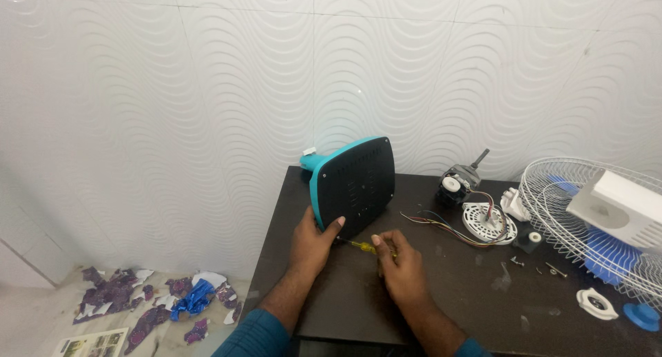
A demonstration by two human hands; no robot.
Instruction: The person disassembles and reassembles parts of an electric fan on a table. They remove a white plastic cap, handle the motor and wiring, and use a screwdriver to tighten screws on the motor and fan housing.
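A teal fan base (353,185) with a black underside stands on its edge on the dark table (358,309), underside facing me. My left hand (312,241) grips its lower left edge, thumb on the black panel. My right hand (401,264) holds a yellow-handled screwdriver (360,246) whose tip points left toward the bottom of the base.
A fan motor (455,185) with coloured wires (441,226), a white round cover (486,222), a wire fan guard (586,219) with blue blades, a white box (624,207), loose screws (531,264) and small plastic parts lie at right. Torn paper scraps (152,298) litter the floor at left.
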